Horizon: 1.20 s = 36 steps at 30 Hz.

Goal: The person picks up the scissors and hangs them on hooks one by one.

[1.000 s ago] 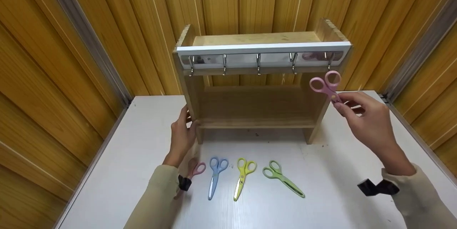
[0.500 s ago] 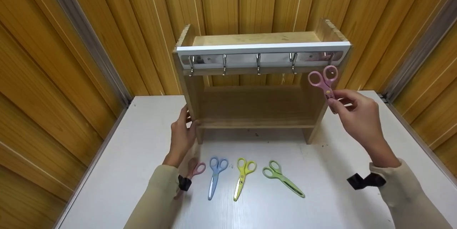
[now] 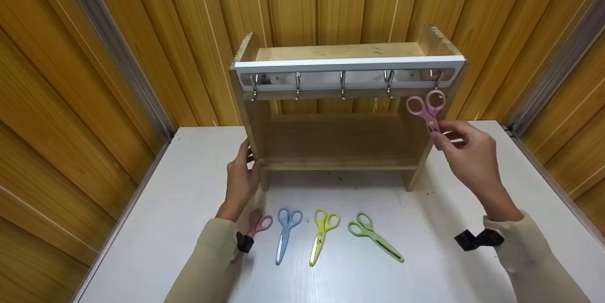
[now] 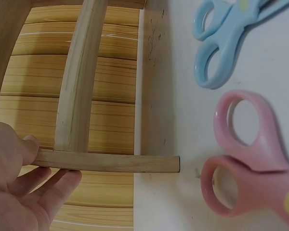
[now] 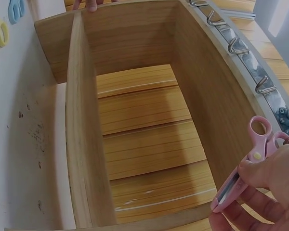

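Observation:
My right hand pinches a pair of pink scissors by the blade end, handles up. Their right finger ring overlaps the lower end of the rightmost metal hook; whether it is around the hook I cannot tell. In the right wrist view the blades of the pink scissors are closed, pointing down and left. My left hand grips the left side panel of a wooden shelf, thumb and fingers on opposite faces of the panel in the left wrist view.
Second pink scissors, partly hidden by my left wrist in the head view, blue scissors, yellow scissors and green scissors lie on the white table. Several hooks line a rail along the shelf's top front. Wood-patterned walls enclose the table.
My right hand has moved left with the pink scissors, bringing their right ring over the rightmost hook's lower end. My left hand and the scissors on the table stay as they were.

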Motion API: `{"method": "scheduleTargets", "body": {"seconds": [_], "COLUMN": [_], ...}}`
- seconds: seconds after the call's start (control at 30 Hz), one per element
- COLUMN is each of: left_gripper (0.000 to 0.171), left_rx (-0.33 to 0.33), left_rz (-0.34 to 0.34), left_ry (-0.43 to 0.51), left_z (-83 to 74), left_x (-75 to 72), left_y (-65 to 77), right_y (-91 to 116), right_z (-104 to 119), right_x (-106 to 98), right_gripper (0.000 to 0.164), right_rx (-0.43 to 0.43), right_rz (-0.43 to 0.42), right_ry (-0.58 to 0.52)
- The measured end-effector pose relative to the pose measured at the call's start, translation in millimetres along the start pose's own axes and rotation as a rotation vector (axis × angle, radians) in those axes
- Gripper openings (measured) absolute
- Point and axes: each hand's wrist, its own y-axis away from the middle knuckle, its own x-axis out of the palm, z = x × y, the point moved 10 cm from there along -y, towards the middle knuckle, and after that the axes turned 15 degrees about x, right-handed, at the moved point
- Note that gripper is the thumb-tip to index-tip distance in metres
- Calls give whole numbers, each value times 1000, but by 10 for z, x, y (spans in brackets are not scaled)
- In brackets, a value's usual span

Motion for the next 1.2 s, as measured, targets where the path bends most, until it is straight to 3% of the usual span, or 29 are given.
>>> {"method": "scheduleTargets", "body": {"seconds": [0.47, 0.77, 1.2], "left_gripper": [70, 67, 67], "left_rx": [-16, 51, 33], "left_rz": [3, -21, -8], "left_ry": [4, 32, 33], "left_z": [28, -14, 17], "left_x": [1, -15, 12], "left_y": [-1, -14, -16], "right_y": [8, 12, 119], "right_z": [-32, -49, -145], "right_x": [45, 41, -19], "right_gripper": [22, 21, 26], "right_rx": [-17, -20, -37], "right_rz": [-46, -68, -83], "right_ry": [11, 28, 77]}}
